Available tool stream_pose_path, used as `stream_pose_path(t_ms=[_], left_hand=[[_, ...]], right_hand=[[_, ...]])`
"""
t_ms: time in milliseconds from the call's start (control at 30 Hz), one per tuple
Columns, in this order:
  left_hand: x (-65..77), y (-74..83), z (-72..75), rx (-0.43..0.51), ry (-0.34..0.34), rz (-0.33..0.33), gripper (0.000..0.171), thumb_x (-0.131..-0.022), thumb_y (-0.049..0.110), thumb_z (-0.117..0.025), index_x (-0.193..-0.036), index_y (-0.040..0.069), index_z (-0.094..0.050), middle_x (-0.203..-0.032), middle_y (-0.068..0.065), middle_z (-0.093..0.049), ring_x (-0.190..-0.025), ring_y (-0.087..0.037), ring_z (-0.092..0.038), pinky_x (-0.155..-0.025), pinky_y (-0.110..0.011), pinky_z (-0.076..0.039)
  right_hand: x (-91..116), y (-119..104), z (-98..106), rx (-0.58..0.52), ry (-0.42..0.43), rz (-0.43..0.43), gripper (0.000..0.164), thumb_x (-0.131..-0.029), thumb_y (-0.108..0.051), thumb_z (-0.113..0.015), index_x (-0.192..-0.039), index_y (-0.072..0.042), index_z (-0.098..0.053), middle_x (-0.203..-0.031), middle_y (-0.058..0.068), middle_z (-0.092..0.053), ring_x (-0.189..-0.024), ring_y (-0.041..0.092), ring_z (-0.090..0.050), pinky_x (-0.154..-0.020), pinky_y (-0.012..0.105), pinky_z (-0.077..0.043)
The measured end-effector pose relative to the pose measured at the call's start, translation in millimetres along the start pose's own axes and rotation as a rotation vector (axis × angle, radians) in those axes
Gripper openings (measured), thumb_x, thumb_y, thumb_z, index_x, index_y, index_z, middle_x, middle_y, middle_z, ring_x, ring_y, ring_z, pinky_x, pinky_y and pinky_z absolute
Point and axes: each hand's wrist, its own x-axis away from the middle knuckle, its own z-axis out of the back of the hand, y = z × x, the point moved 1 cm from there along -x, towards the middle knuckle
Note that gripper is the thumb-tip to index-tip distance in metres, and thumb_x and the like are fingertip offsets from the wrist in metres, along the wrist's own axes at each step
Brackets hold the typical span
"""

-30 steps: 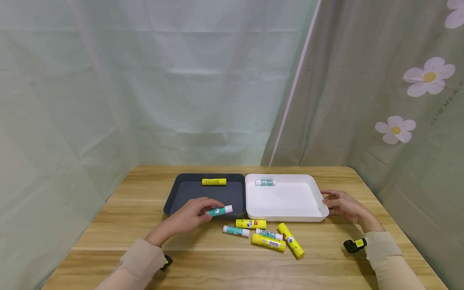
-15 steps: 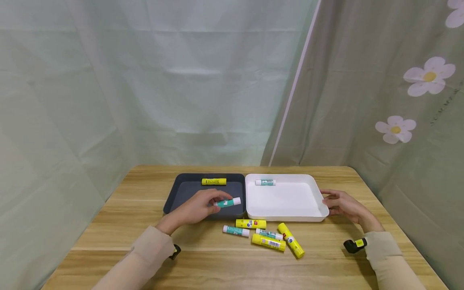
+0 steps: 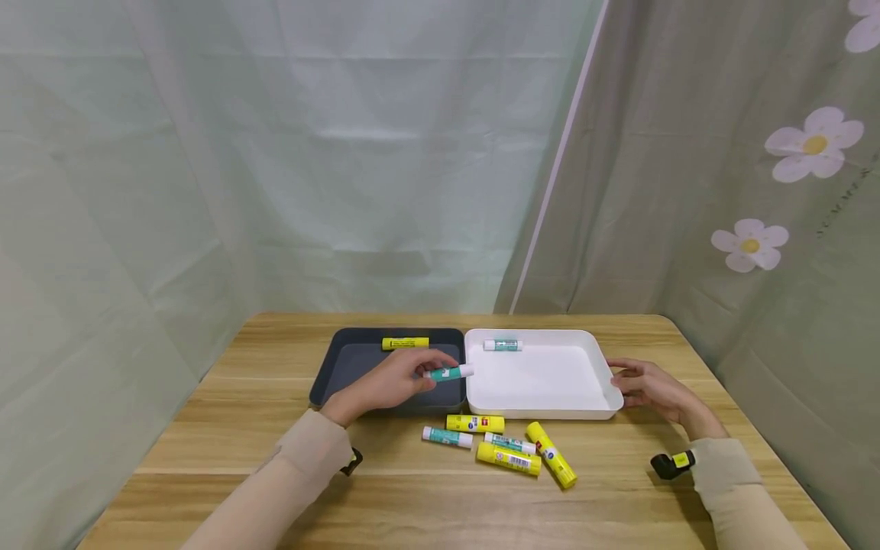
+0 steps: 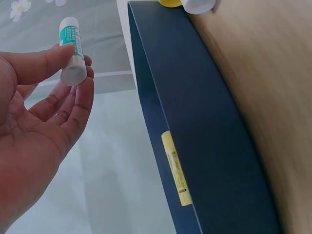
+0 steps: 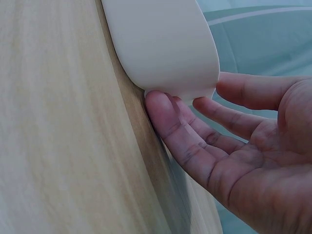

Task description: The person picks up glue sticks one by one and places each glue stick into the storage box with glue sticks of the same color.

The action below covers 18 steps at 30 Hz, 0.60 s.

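Observation:
My left hand (image 3: 392, 380) pinches a white-and-teal glue stick (image 3: 450, 373) between thumb and fingers, above the right part of the dark tray (image 3: 323, 382). The cap end points right, overlapping the white tray's left rim in the head view. In the left wrist view the glue stick (image 4: 72, 44) is well off the tray wall. At the right end of the white tray (image 3: 543, 382), my right hand (image 3: 653, 389) touches the outer wall and rim with fairly straight fingers; the right wrist view shows the fingertips (image 5: 160, 105) against that wall.
A yellow glue stick (image 3: 406, 343) lies in the dark tray and a teal one (image 3: 503, 345) in the white tray. In front of them on the wooden table (image 3: 385, 504) lie several more, including a yellow glue stick (image 3: 551, 456) and a teal glue stick (image 3: 447, 437).
My left hand has moved right and away from me with the glue stick, from the dark tray's near edge toward the white tray. The right hand has stayed at the white tray.

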Motion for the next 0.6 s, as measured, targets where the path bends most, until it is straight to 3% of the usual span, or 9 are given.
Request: stream_pose_path(t_ms=[367, 600], left_hand=[[-16.3, 11.5, -3.1, 0.073, -0.023, -0.006, 0.039, -0.100, 0.000, -0.065, -0.135, 0.019, -0.067, -0.115, 0.002, -0.067, -0.100, -0.017, -0.060, -0.088, -0.037, -0.052], [-26.4, 14.9, -3.5, 0.069, -0.037, 0.003, 0.040, -0.099, -0.002, -0.064, -0.135, 0.017, -0.067, -0.114, 0.000, -0.066, -0.099, -0.018, -0.060, -0.086, -0.035, -0.054]], right_hand=[[2.0, -0.4, 0.2, 0.000, 0.004, -0.003, 0.068, -0.104, -0.011, -0.059, -0.158, 0.012, -0.025, -0.121, 0.019, -0.059, -0.098, 0.021, -0.064, -0.083, 0.035, -0.059], [0.9, -0.8, -0.3, 0.001, 0.006, -0.001, 0.067, -0.104, -0.010, -0.059, -0.158, 0.012, -0.025, -0.117, 0.016, -0.060, -0.098, 0.020, -0.064, -0.083, 0.035, -0.059]])
